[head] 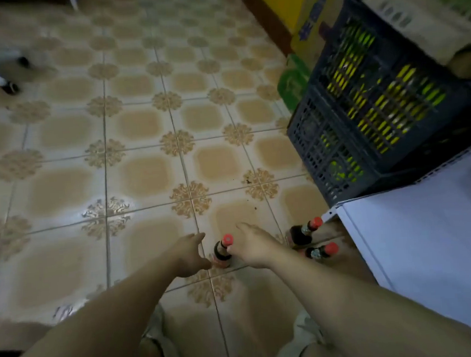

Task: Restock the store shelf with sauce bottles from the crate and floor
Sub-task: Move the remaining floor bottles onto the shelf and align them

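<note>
Near bottle [223, 249]: it stands upright on the tiled floor [143, 171], red cap on top, with free tile around it, so it can be taken from either side.
Left grip [191, 253]: released, fingers loosely spread and thumb low. It is just beside the bottle on its left and apart from the glass.
Right grip [252, 248]: also released, fingers stretched forward past the cap. Its thumb side is against or very near the bottle neck; I cannot tell if it touches.
Bottle relative to the grips: directly between them. The cap is level with the knuckles and the body is lower than both palms.
Why so held: I judge that both grips come from the two sides to close around the neck or the body. Nothing is lifted yet.
Other bottles [306, 232]: two more with red caps wait on the floor at the corner of the white shelf [430, 233], to the right of the right grip and close to each other.
Crate [366, 140]: dark, with lattice walls, it sits behind the shelf corner and well apart from the grips. Yellow-green goods show through the wall, and what they are I cannot tell.
Risk: the bottle is narrow and tall, so a push from one side could tip it on the hard tile.
</note>
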### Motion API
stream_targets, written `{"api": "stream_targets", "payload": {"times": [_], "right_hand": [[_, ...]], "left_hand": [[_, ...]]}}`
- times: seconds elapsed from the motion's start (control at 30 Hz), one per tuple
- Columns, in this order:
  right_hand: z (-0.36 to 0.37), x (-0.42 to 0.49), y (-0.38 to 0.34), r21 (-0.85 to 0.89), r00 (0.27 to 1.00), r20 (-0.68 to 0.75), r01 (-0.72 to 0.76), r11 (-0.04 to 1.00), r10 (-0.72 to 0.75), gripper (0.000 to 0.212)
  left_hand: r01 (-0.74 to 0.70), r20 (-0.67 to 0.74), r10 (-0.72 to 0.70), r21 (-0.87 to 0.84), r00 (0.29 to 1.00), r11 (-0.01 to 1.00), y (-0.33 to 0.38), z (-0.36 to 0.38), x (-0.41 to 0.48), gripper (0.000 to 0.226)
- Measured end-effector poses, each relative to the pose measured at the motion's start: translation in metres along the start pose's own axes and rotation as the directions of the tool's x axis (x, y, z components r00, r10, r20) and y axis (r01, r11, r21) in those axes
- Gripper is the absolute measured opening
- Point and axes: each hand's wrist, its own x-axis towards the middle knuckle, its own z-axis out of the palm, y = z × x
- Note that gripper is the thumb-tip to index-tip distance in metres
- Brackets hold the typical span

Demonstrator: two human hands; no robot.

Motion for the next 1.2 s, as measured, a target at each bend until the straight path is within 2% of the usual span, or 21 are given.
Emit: {"api": "stream_targets", "payload": {"times": [0.2,0.27,0.37,0.43,0.63,0.77,0.83,0.93,1.07,1.17,1.2], "right_hand": [[0.048,0.082,0.019,0.026,0.996,0.093,0.010,1.000,-0.013,0.069],[0.062,0.099,0.023,0.005,0.995,0.101,0.013,1.000,-0.013,0.062],[0.068,0.117,0.024,-0.034,1.000,0.005,0.022,0.999,-0.022,0.035],[0.064,0.121,0.023,-0.037,0.999,-0.019,0.034,0.999,-0.035,0.028],[0.026,0.081,0.016,0.073,0.990,-0.129,0.061,0.995,-0.052,0.036],[-0.025,0.030,-0.013,0.144,0.961,-0.233,0.186,0.972,-0.149,0.041],[-0.052,-0.001,-0.028,0.200,0.925,-0.322,0.275,0.940,-0.202,0.041],[-0.094,-0.052,-0.056,0.288,0.834,-0.490,0.431,0.855,-0.255,0.037],[-0.145,-0.117,-0.098,0.333,0.636,-0.718,0.672,0.661,-0.284,0.026],[-0.177,-0.172,-0.123,0.287,0.479,-0.835,0.798,0.530,-0.270,0.022],[-0.184,-0.188,-0.128,0.266,0.453,-0.847,0.815,0.515,-0.279,0.025]], "left_hand": [[0.048,0.104,-0.040,-0.071,0.994,0.996,-0.022,0.034,0.064,0.086],[0.071,0.126,-0.059,-0.091,0.990,0.993,-0.028,0.044,0.076,0.085],[0.100,0.145,-0.084,-0.107,0.986,0.989,-0.035,0.053,0.087,0.084],[0.108,0.153,-0.087,-0.134,0.984,0.985,-0.037,0.052,0.089,0.082],[0.069,0.118,-0.052,-0.141,0.992,0.988,-0.034,0.034,0.073,0.086],[-0.033,-0.008,0.032,-0.197,0.999,0.980,-0.016,0.004,0.041,0.103],[-0.127,-0.086,0.108,-0.277,0.990,0.952,-0.003,-0.015,0.015,0.107],[-0.314,-0.257,0.215,-0.456,0.942,0.833,0.016,-0.043,-0.035,0.095],[-0.520,-0.507,0.243,-0.523,0.827,0.675,0.049,-0.084,-0.105,0.077],[-0.629,-0.595,0.281,-0.525,0.753,0.573,0.080,-0.109,-0.160,0.078],[-0.657,-0.618,0.289,-0.523,0.731,0.543,0.089,-0.114,-0.177,0.079]]}}
